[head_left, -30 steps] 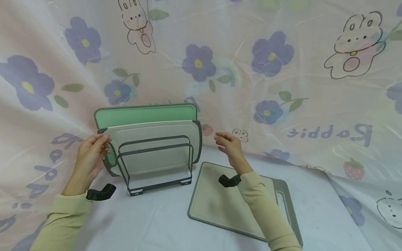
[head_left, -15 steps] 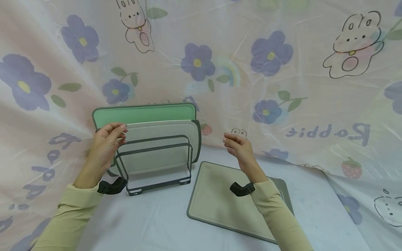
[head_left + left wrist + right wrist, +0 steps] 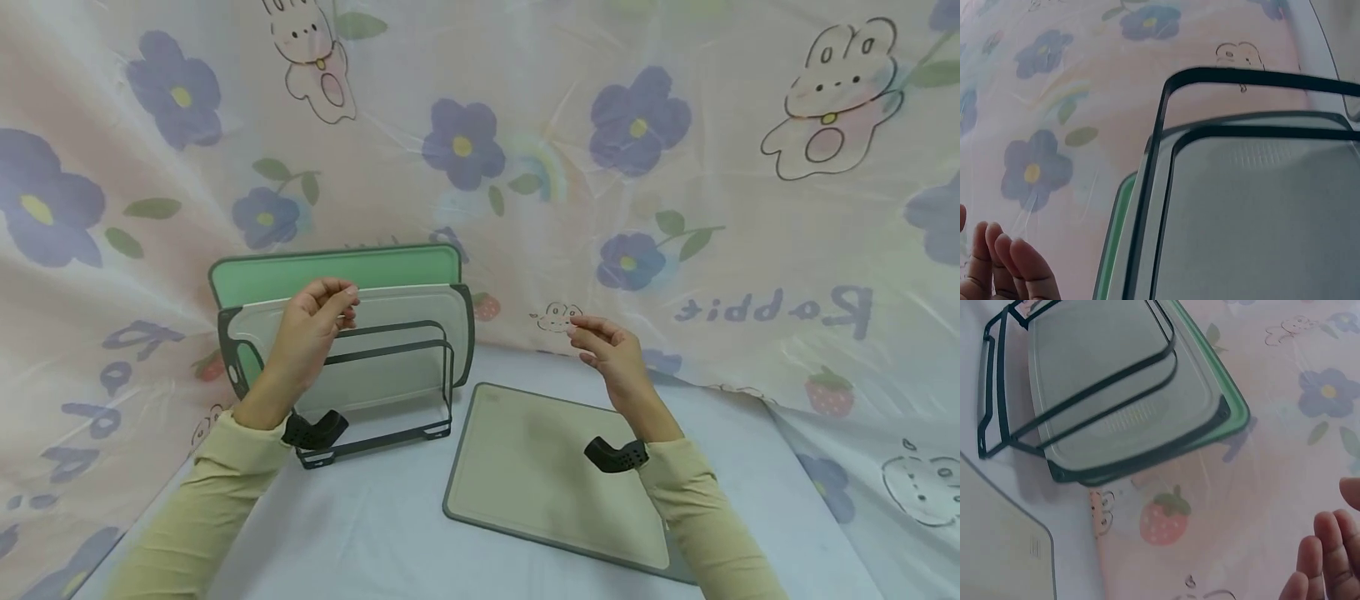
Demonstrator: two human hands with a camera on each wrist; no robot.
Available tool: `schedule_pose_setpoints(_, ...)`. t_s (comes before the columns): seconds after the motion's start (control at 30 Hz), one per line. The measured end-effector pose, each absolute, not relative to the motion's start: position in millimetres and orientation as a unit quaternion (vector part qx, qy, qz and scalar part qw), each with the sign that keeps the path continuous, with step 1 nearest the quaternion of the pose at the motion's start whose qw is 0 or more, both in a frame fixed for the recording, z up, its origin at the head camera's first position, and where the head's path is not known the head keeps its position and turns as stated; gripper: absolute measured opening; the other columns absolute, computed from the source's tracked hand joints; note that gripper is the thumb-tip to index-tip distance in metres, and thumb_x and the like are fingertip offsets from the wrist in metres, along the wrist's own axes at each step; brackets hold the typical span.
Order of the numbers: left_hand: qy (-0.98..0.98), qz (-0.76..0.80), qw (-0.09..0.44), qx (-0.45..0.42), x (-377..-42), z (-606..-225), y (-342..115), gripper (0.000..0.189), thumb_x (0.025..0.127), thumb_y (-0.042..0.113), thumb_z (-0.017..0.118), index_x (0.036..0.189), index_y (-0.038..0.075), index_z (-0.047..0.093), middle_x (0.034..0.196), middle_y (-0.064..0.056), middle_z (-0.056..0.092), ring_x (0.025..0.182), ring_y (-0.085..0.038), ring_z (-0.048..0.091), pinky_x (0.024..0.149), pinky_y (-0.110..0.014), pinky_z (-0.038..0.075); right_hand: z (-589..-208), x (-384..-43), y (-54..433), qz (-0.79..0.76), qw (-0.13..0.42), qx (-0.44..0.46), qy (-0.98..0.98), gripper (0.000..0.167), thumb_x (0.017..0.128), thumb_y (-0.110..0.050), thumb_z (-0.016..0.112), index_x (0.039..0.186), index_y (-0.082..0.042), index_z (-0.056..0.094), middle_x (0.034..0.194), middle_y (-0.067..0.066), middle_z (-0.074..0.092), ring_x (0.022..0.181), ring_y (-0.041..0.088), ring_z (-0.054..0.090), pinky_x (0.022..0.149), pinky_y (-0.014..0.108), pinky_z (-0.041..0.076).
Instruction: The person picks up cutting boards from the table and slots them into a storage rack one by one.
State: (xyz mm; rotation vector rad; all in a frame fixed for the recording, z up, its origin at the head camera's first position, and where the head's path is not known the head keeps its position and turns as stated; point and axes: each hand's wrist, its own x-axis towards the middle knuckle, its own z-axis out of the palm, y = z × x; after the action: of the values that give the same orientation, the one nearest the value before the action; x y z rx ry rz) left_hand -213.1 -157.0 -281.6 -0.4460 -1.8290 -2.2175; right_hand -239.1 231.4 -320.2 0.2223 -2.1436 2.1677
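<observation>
My left hand (image 3: 309,337) hovers in front of the left part of a dark metal rack (image 3: 386,439), holding nothing. Its fingers (image 3: 1032,269) are loosely bent in the left wrist view. A pale grey cutting board (image 3: 390,379) with dark ends stands on edge in the rack. Behind it rises a green cutting board (image 3: 337,268) with a dark rim. To the right, my right hand (image 3: 617,362) hangs above a beige cutting board (image 3: 532,475) lying flat, whose right end is hidden by the sleeve. Relaxed, bare fingers (image 3: 1335,550) show in the right wrist view.
White cloth (image 3: 382,525) covers the table. A curtain (image 3: 540,242) printed with flowers and rabbits hangs close behind the rack. Each wrist carries a black camera mount (image 3: 617,456).
My left hand has moved right and up, from the grey board's left end to in front of the rack. My right hand has drifted right over the beige board. The boards stay put.
</observation>
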Motion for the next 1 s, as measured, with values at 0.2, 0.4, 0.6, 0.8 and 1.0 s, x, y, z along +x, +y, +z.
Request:
schedule_pose_setpoints(0.2,-0.631,-0.751,0.1,-0.169,-217.4,-280.6,-136.3,0.017,0.099,0.015,0.058,0.106,0.0,0.057,0.093,-0.004,0.056,0.081,-0.016,0.052,0.076,-0.028,0.047,-317.5,-230.5,248.8,0.713,0.049,0.07,-0.696,0.016,0.096,-0.013,0.063,0.111,-0.011,0.065,0.101,-0.004,0.064,0.095,0.014,0.059,0.084,0.027,0.047)
schedule_pose_setpoints(0.4,-0.637,-0.746,0.082,-0.176,-219.8,-278.8,-113.9,0.011,0.099,0.014,0.058,0.104,0.004,0.058,0.092,-0.004,0.056,0.081,-0.016,0.053,0.078,-0.031,0.048,-318.3,-219.3,265.0,0.714,0.047,0.065,-0.696,0.015,0.095,-0.015,0.065,0.109,-0.016,0.066,0.106,-0.002,0.063,0.099,0.014,0.058,0.086,0.025,0.047)
schedule_pose_setpoints(0.6,-0.637,-0.744,0.069,-0.19,-222.5,-277.1,-86.2,0.013,0.098,0.009,0.057,0.107,-0.001,0.057,0.092,-0.005,0.057,0.081,-0.017,0.054,0.074,-0.029,0.05,-319.9,-205.5,286.6,0.72,0.056,0.065,-0.689,0.016,0.096,-0.014,0.064,0.111,-0.016,0.066,0.104,-0.005,0.065,0.098,0.011,0.059,0.086,0.022,0.047)
schedule_pose_setpoints(0.8,-0.648,-0.734,0.036,-0.197,-224.0,-282.3,-59.0,0.016,0.097,0.008,0.059,0.109,-0.002,0.058,0.095,-0.006,0.058,0.083,-0.019,0.055,0.076,-0.028,0.049,-323.5,-193.4,307.2,0.718,0.056,0.057,-0.691,0.017,0.097,-0.013,0.062,0.112,-0.019,0.067,0.106,-0.007,0.064,0.101,0.011,0.058,0.086,0.022,0.047)
schedule_pose_setpoints(1.0,-0.69,-0.695,-0.007,-0.204,-224.8,-294.9,-37.7,0.023,0.097,0.014,0.06,0.115,0.0,0.059,0.105,-0.007,0.059,0.089,-0.021,0.055,0.084,-0.036,0.046,-330.8,-181.5,323.6,0.712,0.062,0.052,-0.697,0.015,0.097,-0.012,0.061,0.111,-0.017,0.066,0.105,-0.006,0.064,0.099,0.01,0.058,0.083,0.022,0.048)
